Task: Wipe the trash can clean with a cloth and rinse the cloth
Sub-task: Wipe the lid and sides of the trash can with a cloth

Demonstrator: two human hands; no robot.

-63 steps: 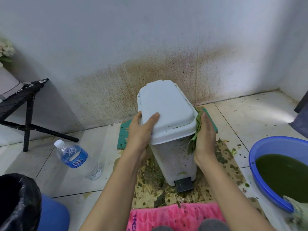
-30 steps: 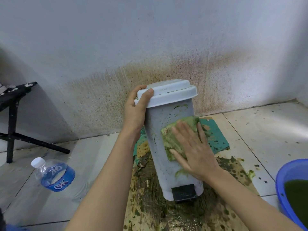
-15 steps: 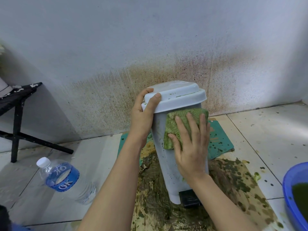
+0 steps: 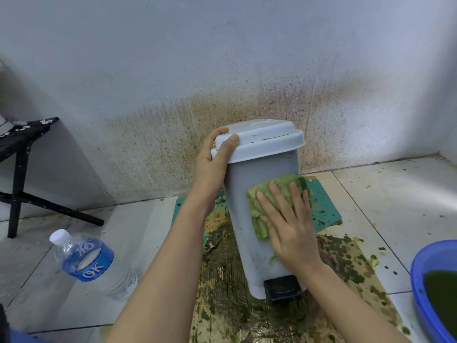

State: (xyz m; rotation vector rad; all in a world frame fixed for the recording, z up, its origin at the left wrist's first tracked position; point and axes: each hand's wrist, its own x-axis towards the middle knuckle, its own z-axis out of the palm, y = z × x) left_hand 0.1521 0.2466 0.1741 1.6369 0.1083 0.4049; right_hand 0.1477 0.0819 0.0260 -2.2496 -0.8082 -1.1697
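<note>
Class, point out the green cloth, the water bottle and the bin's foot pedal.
green cloth (image 4: 262,201): head view, upper left area.
water bottle (image 4: 87,259): head view, blue label.
foot pedal (image 4: 282,288): head view, black top face.

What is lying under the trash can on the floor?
The trash can stands on stained cardboard with dark green splashes, and a green mat shows behind it. The patch directly beneath its base is covered, so nothing there can be seen.

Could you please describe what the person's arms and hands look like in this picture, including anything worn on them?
Both forearms are bare as far as the frame shows, with no sleeves in view. The left hand and the right hand wear no gloves, and no rings, watch or bracelets can be seen. The fingernails that show look short and unpainted. No markings are visible on either arm.
</note>
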